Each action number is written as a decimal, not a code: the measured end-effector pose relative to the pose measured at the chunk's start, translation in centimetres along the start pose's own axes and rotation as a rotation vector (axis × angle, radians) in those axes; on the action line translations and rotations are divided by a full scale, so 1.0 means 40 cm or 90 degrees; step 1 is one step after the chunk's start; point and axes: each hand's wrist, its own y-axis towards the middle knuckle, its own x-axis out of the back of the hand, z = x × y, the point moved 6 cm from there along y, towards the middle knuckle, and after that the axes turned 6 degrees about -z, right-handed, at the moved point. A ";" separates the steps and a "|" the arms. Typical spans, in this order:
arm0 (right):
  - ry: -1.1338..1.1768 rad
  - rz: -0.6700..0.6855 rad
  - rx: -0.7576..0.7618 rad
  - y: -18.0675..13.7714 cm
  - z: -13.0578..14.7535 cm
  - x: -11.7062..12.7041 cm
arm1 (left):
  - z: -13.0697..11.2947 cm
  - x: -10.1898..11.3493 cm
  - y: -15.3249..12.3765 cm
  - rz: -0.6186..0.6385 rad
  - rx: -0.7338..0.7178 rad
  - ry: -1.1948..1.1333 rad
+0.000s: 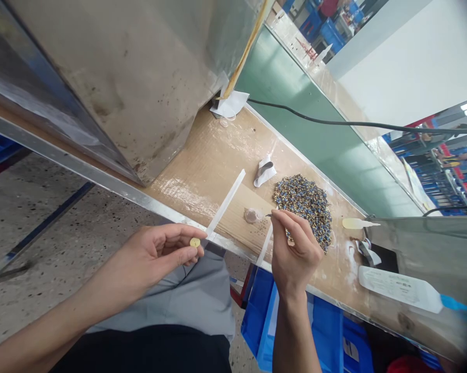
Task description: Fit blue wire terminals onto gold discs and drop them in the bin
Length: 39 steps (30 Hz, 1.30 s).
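Observation:
My left hand (pixel 174 246) is closed in a pinch around a small yellow disc (pixel 195 242) with a dark mark at its centre, just off the bench's front edge. My right hand (pixel 295 243) pinches a thin dark pointed piece (pixel 269 215), mostly hidden by the fingers; its exact kind does not show. Left of that tip lies a small pinkish round blob or dish (pixel 252 215) on a cardboard sheet, with tiny grains (pixel 263 227) scattered beside it. Behind my right hand spreads a big heap of small brass-and-blue metal parts (pixel 305 199).
Crumpled white paper (pixel 264 171) lies behind the cardboard. At right are a yellowish nozzle bottle (pixel 355 223) and a large white bottle (pixel 400 287) on its side. A metal housing (pixel 140 77) stands at left. Blue bins (pixel 326 331) sit below the bench; a black cable (pixel 314 116) crosses behind.

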 end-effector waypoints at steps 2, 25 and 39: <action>-0.006 -0.007 -0.008 0.002 -0.004 0.003 | 0.001 -0.001 0.000 -0.001 -0.005 -0.002; -0.005 0.004 -0.067 -0.010 -0.030 -0.009 | -0.031 -0.021 -0.010 0.030 0.065 0.005; 0.055 -0.079 -0.136 -0.028 -0.033 0.037 | -0.040 -0.079 -0.012 0.068 0.033 -0.061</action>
